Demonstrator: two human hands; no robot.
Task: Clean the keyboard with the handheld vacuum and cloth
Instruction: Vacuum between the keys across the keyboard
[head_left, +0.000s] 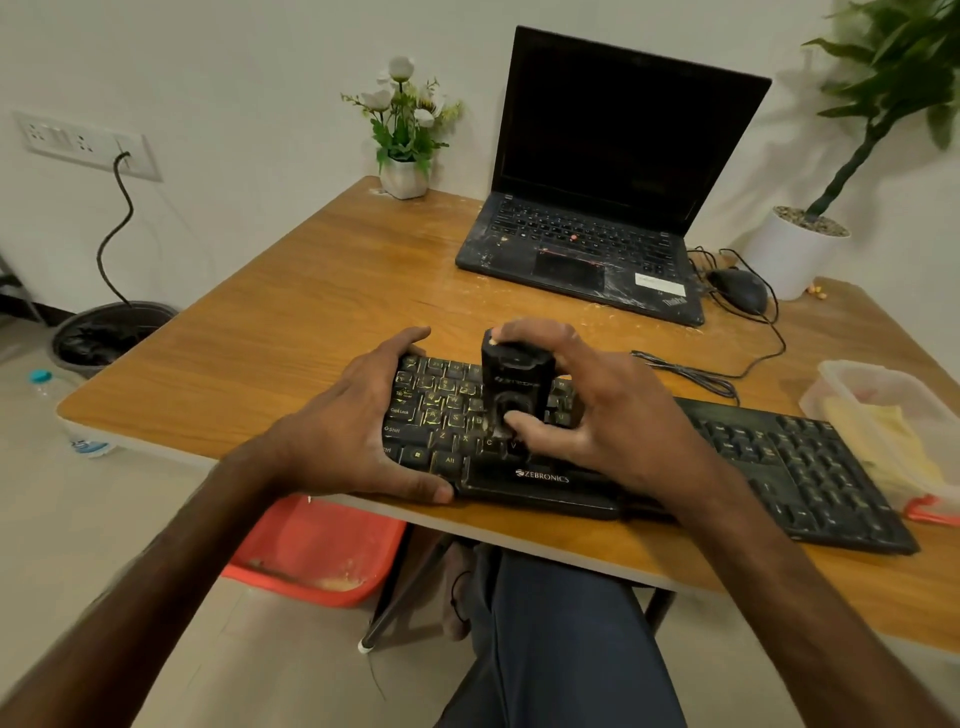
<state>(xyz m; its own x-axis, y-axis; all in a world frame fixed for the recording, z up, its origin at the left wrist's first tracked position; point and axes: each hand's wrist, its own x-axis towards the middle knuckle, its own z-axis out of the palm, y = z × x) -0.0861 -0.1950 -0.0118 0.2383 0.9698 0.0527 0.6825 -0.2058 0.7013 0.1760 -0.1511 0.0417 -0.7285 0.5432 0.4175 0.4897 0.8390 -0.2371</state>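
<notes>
Black and rectangular, a dusty plastic keyboard lies along the near edge of a brown wooden table. Its left end is gripped by the left hand, thumb on the front edge and fingers curled over the back. A small black handheld vacuum is held upright on the left-centre keys by the right hand, fingers over its top and thumb pressed on its front. Yellowish dust is seen on the surrounding keys. Farther back are set an open black laptop and a black wired mouse. A clear plastic container with something yellow inside is placed near the keyboard's right end.
</notes>
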